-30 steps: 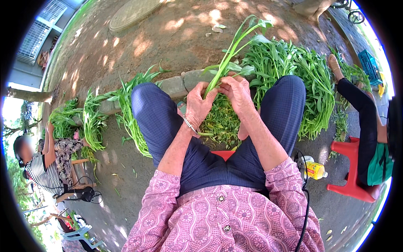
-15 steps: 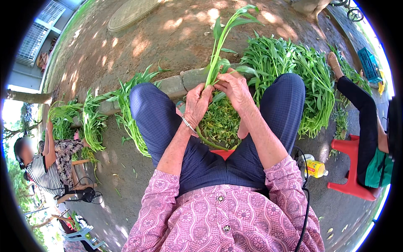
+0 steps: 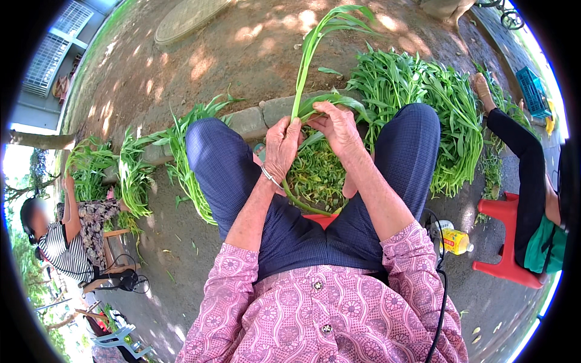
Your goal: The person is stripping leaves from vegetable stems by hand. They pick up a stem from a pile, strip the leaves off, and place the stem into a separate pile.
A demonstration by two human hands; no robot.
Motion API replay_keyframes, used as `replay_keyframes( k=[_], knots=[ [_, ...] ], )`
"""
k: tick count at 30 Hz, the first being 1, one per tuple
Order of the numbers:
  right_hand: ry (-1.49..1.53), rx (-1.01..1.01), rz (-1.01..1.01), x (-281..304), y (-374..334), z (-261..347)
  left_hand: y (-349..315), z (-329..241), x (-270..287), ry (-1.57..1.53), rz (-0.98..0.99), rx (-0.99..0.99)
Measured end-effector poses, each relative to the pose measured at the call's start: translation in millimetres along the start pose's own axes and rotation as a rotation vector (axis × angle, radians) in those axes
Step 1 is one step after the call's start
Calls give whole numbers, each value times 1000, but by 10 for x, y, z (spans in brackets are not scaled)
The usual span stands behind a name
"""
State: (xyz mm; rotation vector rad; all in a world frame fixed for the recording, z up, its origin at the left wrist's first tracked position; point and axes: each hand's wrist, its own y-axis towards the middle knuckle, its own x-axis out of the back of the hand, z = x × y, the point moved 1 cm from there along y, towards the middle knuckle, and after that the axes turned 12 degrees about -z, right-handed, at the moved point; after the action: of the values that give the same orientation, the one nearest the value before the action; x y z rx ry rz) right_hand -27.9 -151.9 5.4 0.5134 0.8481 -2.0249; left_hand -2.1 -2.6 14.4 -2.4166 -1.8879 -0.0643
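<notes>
My left hand (image 3: 282,147) is closed round a long stalk of leafy greens (image 3: 302,78), which looks like water spinach. The stalk stands upright above the fist, its leafy tip bending right, and a lower part curves down between my knees. Thumb and fingers of my right hand (image 3: 337,130) pinch a drooping leaf (image 3: 346,100) beside the stalk. Below my hands, between my legs, lies a heap of loose yellow-green leaves (image 3: 315,172).
Large bundles of greens (image 3: 393,78) lie beyond my right knee, and another bundle (image 3: 189,160) by my left. A stone curb (image 3: 251,124) runs ahead. A yellow-labelled bottle (image 3: 456,241) and red stool (image 3: 508,242) are at right. People sit on both sides.
The leaves by my right hand have come away from the upright stalk and now droop to the right. The upper stalk has fewer leaves low down and leans slightly more left.
</notes>
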Motion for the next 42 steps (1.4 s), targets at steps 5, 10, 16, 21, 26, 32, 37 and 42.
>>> replay_keyframes(
  k=[5, 10, 16, 21, 26, 32, 37, 42],
  knots=[
    [6, -2, -17, -34, -11, 32, -14, -2, 5, 25, -14, -28],
    [22, -13, -12, -12, 164, 121, -30, -11, -37, 173, 8, -173],
    [-28, 48, -125, -28, 305, 271, -47, -25, -50, 215, 75, -176],
    [-243, 186, -12, 59, 267, 516, 66, -87, 55, -108, 16, 6],
    [-431, 268, -138, 139, 59, 706, 268, -185, 395, -546, -165, 187],
    [-756, 332, -51, 120, -190, 763, 585, -267, 887, -786, -147, 248],
    [-593, 303, -7, 54, -198, 726, 806, -458, 1136, -999, -197, 300],
    [-514, 278, -33, 66, -217, 727, 940, -638, 1419, -1099, -295, 387]
  ],
)
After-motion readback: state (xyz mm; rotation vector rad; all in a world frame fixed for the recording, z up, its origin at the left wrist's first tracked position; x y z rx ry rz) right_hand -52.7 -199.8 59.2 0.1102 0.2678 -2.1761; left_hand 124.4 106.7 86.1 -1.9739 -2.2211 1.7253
